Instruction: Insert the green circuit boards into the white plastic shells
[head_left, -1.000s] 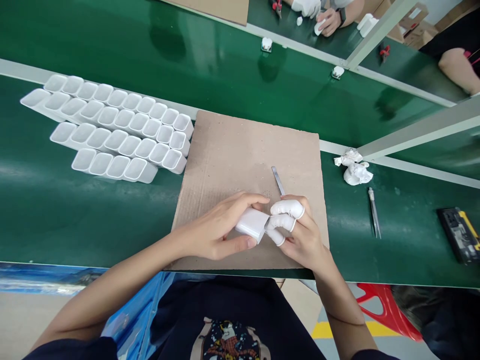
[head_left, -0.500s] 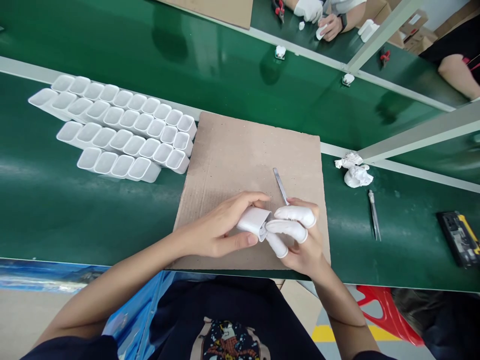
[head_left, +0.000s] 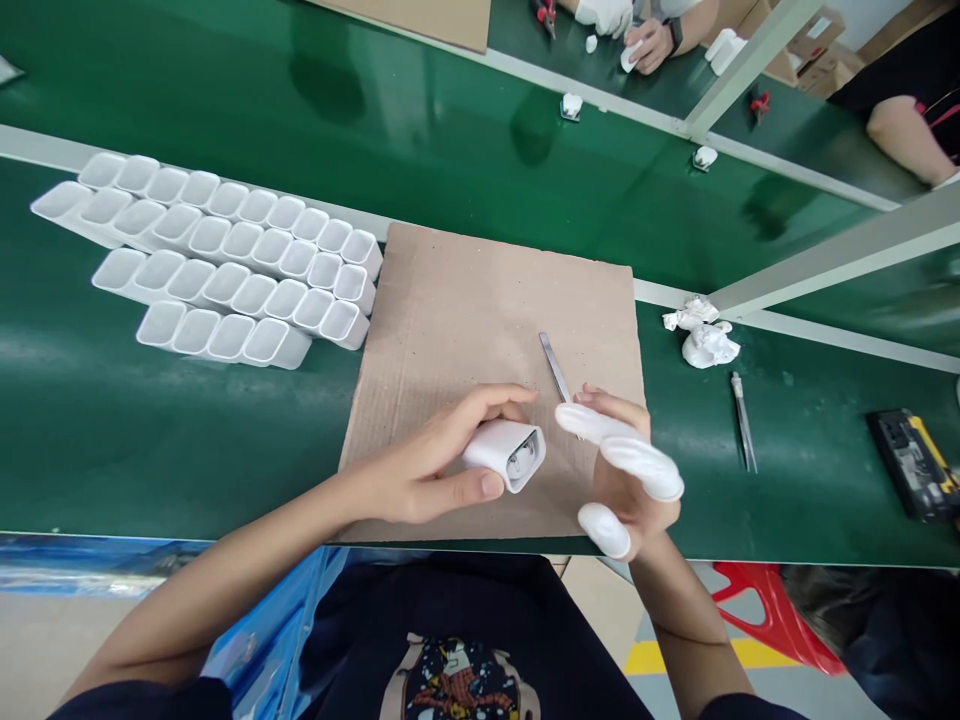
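My left hand (head_left: 431,460) is wrapped round a white plastic casing (head_left: 487,446), thumb in front and fingers behind. The casing's open end faces right and shows small parts inside that I cannot make out. To its right, clear of the casing, is my right hand (head_left: 630,470), fingers apart, with white finger cots on the thumb and two fingers. Steel tweezers (head_left: 555,366) lie on the cardboard sheet (head_left: 480,300), partly covered by the right hand's fingers. Both hands are over the sheet's near half.
Rows of white open-topped casings (head_left: 225,270) stand on the green table (head_left: 187,430) at left. Crumpled white paper (head_left: 709,344), a second pair of tweezers (head_left: 743,425) and a black-yellow device (head_left: 915,465) lie at right. A co-worker's hands (head_left: 649,45) work beyond the frame rail (head_left: 675,125).
My right hand has drawn back to the right from the casing's opening, and its fingers have spread. My left hand still holds the casing. The view has shifted slightly.
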